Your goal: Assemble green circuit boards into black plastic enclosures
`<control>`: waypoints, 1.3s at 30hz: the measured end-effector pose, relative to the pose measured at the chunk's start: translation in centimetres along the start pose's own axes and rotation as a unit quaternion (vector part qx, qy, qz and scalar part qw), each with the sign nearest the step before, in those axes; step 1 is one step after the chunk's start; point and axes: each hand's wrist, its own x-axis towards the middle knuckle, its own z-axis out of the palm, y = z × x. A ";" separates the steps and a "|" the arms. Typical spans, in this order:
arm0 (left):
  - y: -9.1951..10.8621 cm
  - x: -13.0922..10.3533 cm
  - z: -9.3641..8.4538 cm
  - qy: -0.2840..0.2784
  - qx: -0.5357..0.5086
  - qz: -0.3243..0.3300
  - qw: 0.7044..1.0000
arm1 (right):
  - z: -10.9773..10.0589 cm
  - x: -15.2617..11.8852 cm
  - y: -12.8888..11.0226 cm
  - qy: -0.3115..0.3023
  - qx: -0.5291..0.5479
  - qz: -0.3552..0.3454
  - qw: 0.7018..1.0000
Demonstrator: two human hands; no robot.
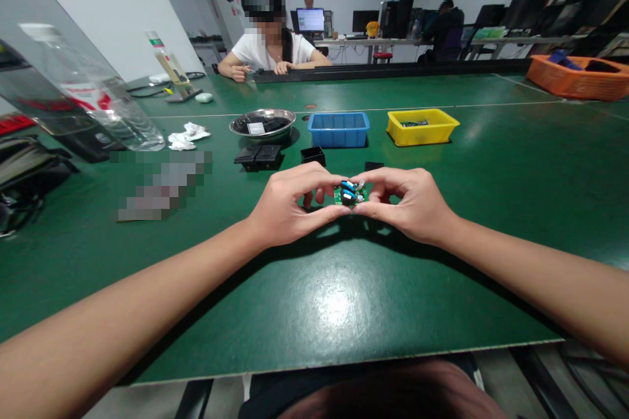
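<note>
Between my two hands, just above the green table (295, 288), is a small green circuit board (348, 193) carrying blue and silvery components. My left hand (295, 203) pinches its left side between thumb and fingers. On the other side, my right hand (407, 203) grips the board the same way, fingertips close to those of the left. Behind the hands stands an open black plastic case (313, 156). Another black piece (374, 165) shows partly above my right hand. Flat black parts (258, 157) lie to the left.
A metal bowl (263, 123), a blue bin (339, 129) and a yellow bin (422, 127) with small parts stand in a row beyond. Bottles (98, 91) and crumpled tissue (187, 135) are at left. An orange basket (580, 78) sits far right. A person (275, 46) works opposite.
</note>
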 end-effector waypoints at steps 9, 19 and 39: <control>-0.1 -0.1 0.1 0.004 -0.002 -0.001 1.000 | 0.0 0.0 0.1 0.002 -0.004 0.001 1.000; -0.1 -0.1 0.0 0.004 -0.003 -0.004 1.000 | 0.0 -0.1 0.2 0.003 -0.014 -0.008 1.000; 0.0 0.0 0.0 0.012 -0.008 0.012 1.000 | -0.1 -0.1 0.2 0.002 -0.023 -0.019 1.000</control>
